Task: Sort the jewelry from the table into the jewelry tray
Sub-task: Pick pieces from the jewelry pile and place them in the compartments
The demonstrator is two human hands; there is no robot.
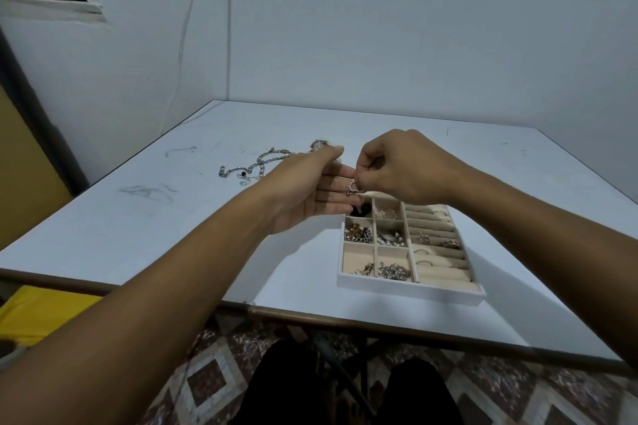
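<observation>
Above the far left corner of the jewelry tray [411, 290], holds both hands close together, raised off the table [138, 217]. Stretches the left forearm in from the tray's near left side. Turns the left hand [307, 193] palm toward the right, fingers straight and laid side by side, thumb along the top, gripping nothing. Reaches the right forearm in over the tray's right side and arches the right hand [397, 166] knuckles up, fingers curled. Pinches a small silver piece [351, 187] between the right thumb and forefinger, directly against the left fingers, just above the tray's far left compartment. Cannot tell whether the piece touches the left fingers, nor what kind of jewelry it is.

Has a silver link chain [259, 164] lying loose on the table, well off to the tray's far left, beyond the left wrist. Has a further small bunch of jewelry [319, 144] beyond the left fingertips, partly hidden by them.

Already has jewelry in the tray's square compartments on the left: gold and dark pieces, pearls, silver tangles. Has several rings [424, 262] tucked between the padded rolls along the tray's right side.
</observation>
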